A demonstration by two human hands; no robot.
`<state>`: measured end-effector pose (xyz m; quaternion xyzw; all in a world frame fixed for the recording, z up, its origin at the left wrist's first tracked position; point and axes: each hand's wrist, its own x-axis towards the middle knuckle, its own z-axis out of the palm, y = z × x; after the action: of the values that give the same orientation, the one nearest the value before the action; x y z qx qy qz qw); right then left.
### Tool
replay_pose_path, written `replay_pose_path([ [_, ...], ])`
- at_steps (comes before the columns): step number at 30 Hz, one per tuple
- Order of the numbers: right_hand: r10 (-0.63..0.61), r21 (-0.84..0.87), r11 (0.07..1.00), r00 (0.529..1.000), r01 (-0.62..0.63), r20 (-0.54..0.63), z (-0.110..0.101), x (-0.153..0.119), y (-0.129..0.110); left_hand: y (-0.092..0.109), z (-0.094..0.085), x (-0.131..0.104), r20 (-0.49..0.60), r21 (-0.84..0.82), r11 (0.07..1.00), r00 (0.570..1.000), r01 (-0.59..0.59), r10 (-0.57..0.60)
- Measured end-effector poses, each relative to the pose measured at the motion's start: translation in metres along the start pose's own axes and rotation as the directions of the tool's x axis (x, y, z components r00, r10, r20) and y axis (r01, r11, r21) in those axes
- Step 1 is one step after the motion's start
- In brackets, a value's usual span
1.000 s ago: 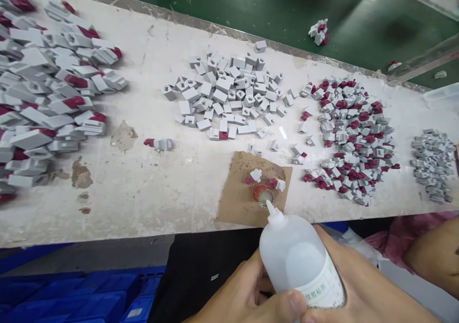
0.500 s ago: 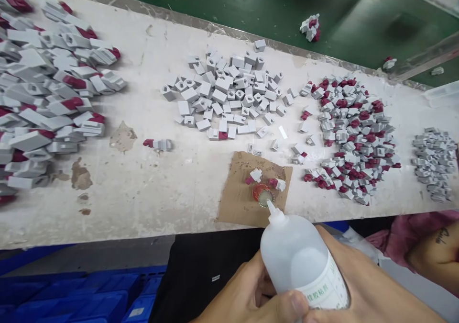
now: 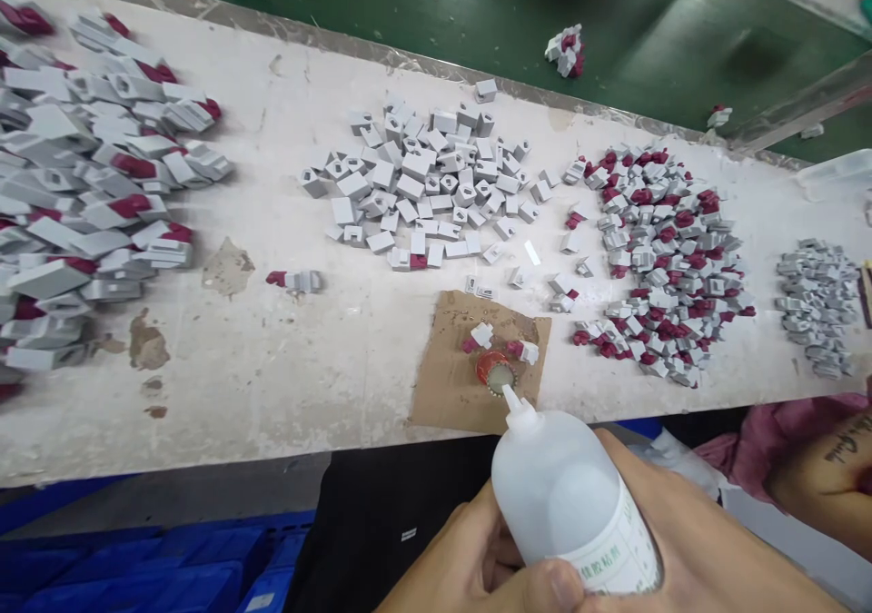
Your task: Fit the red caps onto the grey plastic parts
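Observation:
Both of my hands are wrapped round a white translucent squeeze bottle (image 3: pixel 555 481) with a printed label. My left hand (image 3: pixel 477 549) grips its left side, thumb across the label; my right hand (image 3: pixel 681 522) holds the right side, its fingers mostly hidden. The bottle tilts so its narrow nozzle points at a bottle cap (image 3: pixel 501 377) holding pale liquid; I cannot tell whether the tip touches it. A second, red bottle cap (image 3: pixel 486 364) lies against that one. Both rest on a piece of cardboard (image 3: pixel 436 386), beside two small grey-and-dark-red parts (image 3: pixel 524 350).
Grey blocks (image 3: pixel 415 177) lie heaped mid-table. Piles of grey-and-red parts stand at left (image 3: pixel 88 186) and right (image 3: pixel 668 259), with small grey parts (image 3: pixel 814 304) farther right. Blue crates (image 3: pixel 170 568) sit below the table. Another person's arm (image 3: pixel 824 468) is at the right edge.
The view has shifted slightly, so the table's things appear a little farther left. My grip and the bottle's tilt over the cap look the same.

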<state>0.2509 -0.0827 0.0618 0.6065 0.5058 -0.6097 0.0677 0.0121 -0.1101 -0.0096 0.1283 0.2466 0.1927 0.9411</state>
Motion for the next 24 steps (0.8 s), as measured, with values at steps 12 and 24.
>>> replay_pose_path([
  [12,-0.151,-0.017,0.988,0.981,0.15,-0.123,0.007,-0.005,0.0,-0.003,-0.007,-0.005,-0.124,0.242,0.97,0.991,-0.016,0.047],
  [24,-0.345,-0.034,0.933,0.859,0.359,-0.379,0.012,-0.013,0.005,0.034,-0.038,0.035,-0.201,0.423,0.906,0.977,0.02,0.073],
])
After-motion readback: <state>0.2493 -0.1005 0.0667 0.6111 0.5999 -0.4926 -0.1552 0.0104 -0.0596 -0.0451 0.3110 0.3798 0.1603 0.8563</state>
